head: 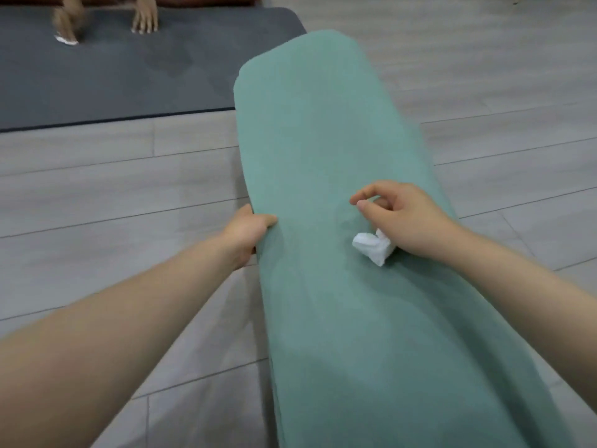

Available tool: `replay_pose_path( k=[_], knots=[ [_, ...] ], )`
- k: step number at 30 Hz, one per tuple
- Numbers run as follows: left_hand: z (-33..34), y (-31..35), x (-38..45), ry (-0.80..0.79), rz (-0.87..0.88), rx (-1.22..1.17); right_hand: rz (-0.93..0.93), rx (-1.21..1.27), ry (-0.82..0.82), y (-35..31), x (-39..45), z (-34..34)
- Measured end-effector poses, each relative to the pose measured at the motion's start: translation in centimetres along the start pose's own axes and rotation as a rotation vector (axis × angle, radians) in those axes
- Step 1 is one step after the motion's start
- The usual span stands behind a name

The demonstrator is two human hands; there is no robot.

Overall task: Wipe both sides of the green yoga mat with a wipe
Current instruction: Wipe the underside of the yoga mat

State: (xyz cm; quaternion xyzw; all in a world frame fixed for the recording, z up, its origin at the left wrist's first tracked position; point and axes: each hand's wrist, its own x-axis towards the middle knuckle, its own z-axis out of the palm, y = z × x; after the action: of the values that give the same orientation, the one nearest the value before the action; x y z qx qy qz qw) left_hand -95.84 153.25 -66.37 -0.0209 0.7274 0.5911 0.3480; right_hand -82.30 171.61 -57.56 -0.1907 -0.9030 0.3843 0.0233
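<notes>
Flanking green mat [323, 150]: grey mat [129, 76]

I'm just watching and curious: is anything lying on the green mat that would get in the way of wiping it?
Nothing visible does. The only thing on the green mat is the wipe itself, crumpled under the right hand; the left hand grips the mat's edge.

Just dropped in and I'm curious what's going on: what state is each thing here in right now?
Green mat: lifted off the floor, left edge gripped.
Wipe: crumpled, on the green mat under the right hand.
Left hand: grips the mat's edge.
Right hand: fingers curled, over the wipe; grip on it unclear.
Grey mat: flat on the floor.
Another person's hands: on the grey mat, one blurred, with a white wipe.
</notes>
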Motion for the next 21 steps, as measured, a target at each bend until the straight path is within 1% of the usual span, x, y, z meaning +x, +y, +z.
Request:
replay_pose_path(
  k=[2, 4, 6, 8, 9, 11, 13, 15, 17, 19, 21],
  knots=[
    [-4.7, 0.1, 0.4, 0.052, 0.004, 0.08, -0.048, 0.052, 0.065, -2.4, 0.3, 1.2],
    [-9.1, 0.0, 0.4, 0.098, -0.002, 0.155, -0.139, 0.063, 0.122, -5.0, 0.8, 3.0],
    [-13.7, -0.1, 0.0, 0.142, 0.001, 0.233, -0.221, 0.03, 0.171, -7.2, 1.5, 5.2],
    [-18.8, -0.2, -0.4, 0.188, 0.003, 0.308, -0.239, -0.012, 0.175, -8.6, 2.6, 7.4],
    [-21.5, -0.3, -0.7, 0.219, 0.001, 0.34, -0.217, -0.037, 0.149, -9.0, 3.3, 8.8],
    [-26.4, -0.6, -1.2, 0.289, -0.008, 0.399, -0.113, -0.127, 0.046, -9.2, 4.3, 11.6],
    [-31.3, -1.0, -1.9, 0.336, -0.034, 0.455, -0.007, -0.236, -0.102, -9.2, 4.8, 15.3],
    [-35.4, -2.1, -2.6, 0.36, -0.061, 0.493, 0.056, -0.272, -0.219, -9.4, 4.1, 19.7],
    [-38.6, -3.9, -3.2, 0.382, -0.077, 0.529, 0.08, -0.252, -0.329, -9.8, 2.8, 24.3],
    [-40.7, -6.1, -3.6, 0.442, -0.076, 0.563, 0.07, -0.226, -0.422, -10.2, 1.4, 28.7],
    [-42.1, -8.5, -4.0, 0.502, -0.081, 0.565, 0.058, -0.186, -0.453, -10.9, 0.1, 32.5]
  ],
)
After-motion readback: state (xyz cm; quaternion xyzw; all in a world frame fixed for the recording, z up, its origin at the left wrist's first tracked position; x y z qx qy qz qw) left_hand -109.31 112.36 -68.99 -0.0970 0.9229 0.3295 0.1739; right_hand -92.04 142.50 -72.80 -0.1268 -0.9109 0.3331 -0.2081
